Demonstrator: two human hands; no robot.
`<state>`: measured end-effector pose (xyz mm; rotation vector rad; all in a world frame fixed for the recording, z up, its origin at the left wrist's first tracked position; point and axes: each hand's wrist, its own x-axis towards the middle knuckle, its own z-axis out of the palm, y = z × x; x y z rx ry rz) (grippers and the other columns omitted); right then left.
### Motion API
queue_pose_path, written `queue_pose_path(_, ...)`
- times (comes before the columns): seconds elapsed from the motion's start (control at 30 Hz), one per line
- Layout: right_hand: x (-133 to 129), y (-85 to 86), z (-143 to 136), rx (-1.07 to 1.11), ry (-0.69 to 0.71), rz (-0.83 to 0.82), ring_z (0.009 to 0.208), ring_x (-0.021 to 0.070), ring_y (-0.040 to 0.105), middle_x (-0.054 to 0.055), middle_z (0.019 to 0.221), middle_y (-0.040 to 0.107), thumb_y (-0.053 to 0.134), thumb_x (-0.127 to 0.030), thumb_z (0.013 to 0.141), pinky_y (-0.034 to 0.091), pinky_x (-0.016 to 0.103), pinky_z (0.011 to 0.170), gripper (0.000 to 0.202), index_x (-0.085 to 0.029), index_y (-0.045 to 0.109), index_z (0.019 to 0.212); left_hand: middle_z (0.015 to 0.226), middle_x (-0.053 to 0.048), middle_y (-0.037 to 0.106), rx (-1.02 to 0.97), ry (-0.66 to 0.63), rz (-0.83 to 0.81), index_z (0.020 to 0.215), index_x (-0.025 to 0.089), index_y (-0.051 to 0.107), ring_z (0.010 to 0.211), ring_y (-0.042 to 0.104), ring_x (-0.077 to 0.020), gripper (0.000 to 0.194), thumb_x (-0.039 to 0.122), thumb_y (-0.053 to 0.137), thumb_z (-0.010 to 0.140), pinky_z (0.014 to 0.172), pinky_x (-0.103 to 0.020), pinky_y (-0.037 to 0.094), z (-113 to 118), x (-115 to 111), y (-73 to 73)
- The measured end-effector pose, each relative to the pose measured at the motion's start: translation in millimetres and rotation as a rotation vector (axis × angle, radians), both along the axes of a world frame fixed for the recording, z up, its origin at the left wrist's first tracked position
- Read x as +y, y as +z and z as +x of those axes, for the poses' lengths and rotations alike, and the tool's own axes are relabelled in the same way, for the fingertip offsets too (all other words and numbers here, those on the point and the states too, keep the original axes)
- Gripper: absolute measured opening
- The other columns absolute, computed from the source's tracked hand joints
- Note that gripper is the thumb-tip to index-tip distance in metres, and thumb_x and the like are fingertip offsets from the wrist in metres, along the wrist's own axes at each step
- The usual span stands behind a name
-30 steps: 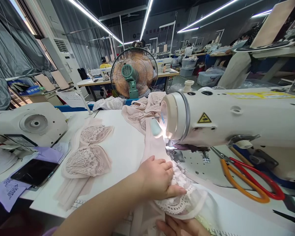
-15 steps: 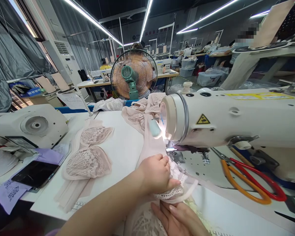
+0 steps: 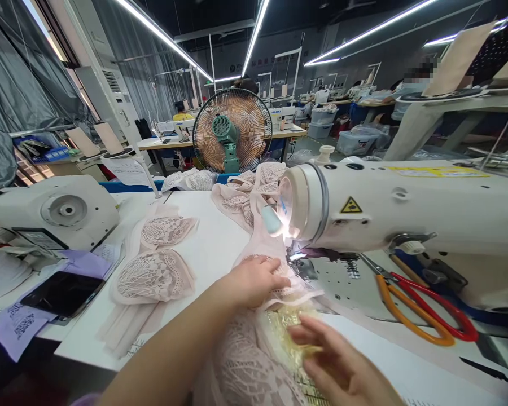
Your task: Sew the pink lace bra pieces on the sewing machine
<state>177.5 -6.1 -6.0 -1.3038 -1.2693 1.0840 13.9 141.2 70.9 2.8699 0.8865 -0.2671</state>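
Note:
My left hand (image 3: 254, 279) lies flat on a pale pink lace piece (image 3: 248, 361), pressing it down just left of the needle area of the white sewing machine (image 3: 402, 206). The fabric runs from under my hand up past the lit machine head. My right hand (image 3: 342, 366) hovers blurred at the lower right, fingers apart, over a yellowish strip (image 3: 288, 327) beside the lace; whether it touches anything I cannot tell.
Orange and red scissors (image 3: 419, 307) lie on the machine bed at right. Stacked lace cups (image 3: 154, 270) rest mid-table, more lace (image 3: 245, 189) behind. A phone (image 3: 61, 293) and purple labels sit left, near another machine (image 3: 55, 211). A fan (image 3: 232, 129) stands behind.
My left hand has slid up and left toward the needle with the lace. My right hand has come up from the bottom edge and spread open over the yellowish strip.

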Motion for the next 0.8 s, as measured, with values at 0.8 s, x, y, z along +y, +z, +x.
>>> queue_pose_path(0.8,69,10.2,52,-1.182,0.124,0.853,0.086,0.0218,0.053,0.005,0.084,0.065,0.028,-0.019,0.104,0.035,0.034,0.074,0.041,-0.017,0.063,0.082,0.102,-0.005,0.065,-0.162,-0.207,0.180,0.102,0.026,0.068,0.105,0.058,-0.0259,0.025,0.012,0.055,0.086,0.097,-0.052,0.039,3,-17,-15.4)
